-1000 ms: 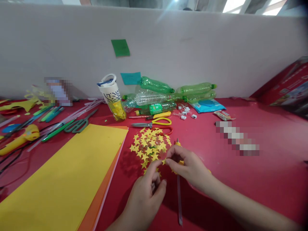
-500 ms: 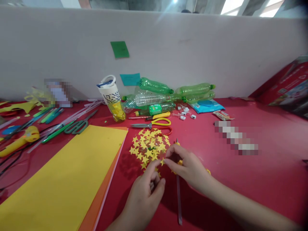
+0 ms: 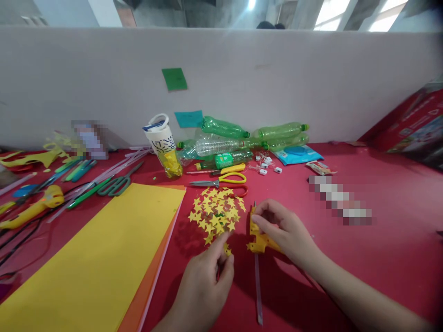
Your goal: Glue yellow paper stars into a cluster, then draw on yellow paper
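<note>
A red surface [image 3: 346, 267] seen from above. Nearest, a clear glue stick [image 3: 258, 290] trails toward the viewer from a yellow glue gun [image 3: 260, 244], which lies with its tip pointing away, probably to spare the wrists.

The left hand [image 3: 204, 283] is curled at the near edge of a rounded cluster of yellow stars [image 3: 217, 222], seemingly to steady it; whether its fingers grip anything, I cannot tell. The right hand [image 3: 294, 235] is just over the gun, thumb and forefinger drawn close together at its barrel; whether they pinch a star or touch the gun is unclear. The cluster sits in front of the person, probably so both hands can reach it (something green glints between the stars).

Left of the cluster, yellow paper [image 3: 104, 249] lies flat on orange sheets, likely set aside to leave elbow room. Just beyond the cluster, scissors [image 3: 207, 183] and a yellow cutter [image 3: 233, 168] lie within easy reach. Farther back, green and clear bottles [image 3: 224, 127] are heaped on their sides by the pale wall [image 3: 277, 87], perhaps to stop them rolling, with a cup [image 3: 162, 140] to their left.
</note>
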### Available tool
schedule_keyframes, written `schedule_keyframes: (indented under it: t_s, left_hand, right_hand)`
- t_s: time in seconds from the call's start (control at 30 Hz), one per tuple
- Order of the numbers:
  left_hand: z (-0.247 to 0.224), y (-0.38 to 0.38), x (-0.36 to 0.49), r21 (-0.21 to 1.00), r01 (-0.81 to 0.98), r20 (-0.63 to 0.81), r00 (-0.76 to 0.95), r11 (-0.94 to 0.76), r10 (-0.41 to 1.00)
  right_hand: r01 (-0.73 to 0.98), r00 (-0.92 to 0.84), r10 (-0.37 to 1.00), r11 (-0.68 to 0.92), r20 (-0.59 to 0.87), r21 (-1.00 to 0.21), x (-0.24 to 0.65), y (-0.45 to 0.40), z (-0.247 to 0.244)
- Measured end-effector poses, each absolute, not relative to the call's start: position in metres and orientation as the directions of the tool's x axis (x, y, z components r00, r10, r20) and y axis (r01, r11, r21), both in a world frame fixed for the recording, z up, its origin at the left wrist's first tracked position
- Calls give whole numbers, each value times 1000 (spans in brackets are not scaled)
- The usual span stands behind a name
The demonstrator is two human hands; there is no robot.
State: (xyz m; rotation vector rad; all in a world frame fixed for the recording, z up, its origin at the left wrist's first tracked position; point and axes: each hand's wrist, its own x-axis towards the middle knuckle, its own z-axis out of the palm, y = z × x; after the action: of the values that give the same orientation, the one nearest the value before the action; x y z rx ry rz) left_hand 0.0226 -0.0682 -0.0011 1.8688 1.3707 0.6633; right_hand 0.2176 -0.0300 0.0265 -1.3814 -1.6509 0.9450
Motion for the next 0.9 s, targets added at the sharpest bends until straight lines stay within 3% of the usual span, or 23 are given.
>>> schedule_keyframes:
  t_s: [0.13,0.27,0.33,0.4,0.5,0.6,0.67,0.77,0.9]
  left_hand:
    - [1,-68,17,660,678,113,335,-323,935]
    - [10,-68,11,644,638,267,331,-423,905]
    - [18,-66,6,700,577,362,220,-420,906]
    - [25,-60,0,804,489,398,-17,-339,917]
    - [25,-42,-12,950,262,246,-280,-172,928]
    - [13,-21,-25,995,83,78,-304,-55,950]
    - [2,-10,-32,991,123,-13,-260,46,966]
    - [-10,-1,-37,977,200,-27,-222,73,975]
    - [-15,1,-40,969,232,-43,-177,84,983]
  right_hand:
    - [519,-113,988,151,108,-841,229,-28,28]
    - [627,-156,976,215,150,-749,238,-24,29]
    - [650,-159,969,246,188,-719,242,-21,28]
    - [669,-147,964,263,223,-696,246,-18,26]
    - [689,-137,957,278,257,-669,251,-16,24]
    - [733,-144,967,246,209,-634,255,-16,27]
    - [789,-166,980,200,112,-581,258,-18,31]
    - [874,-228,972,174,-66,-454,268,-26,35]
    - [886,-383,892,281,-240,-369,279,-37,25]
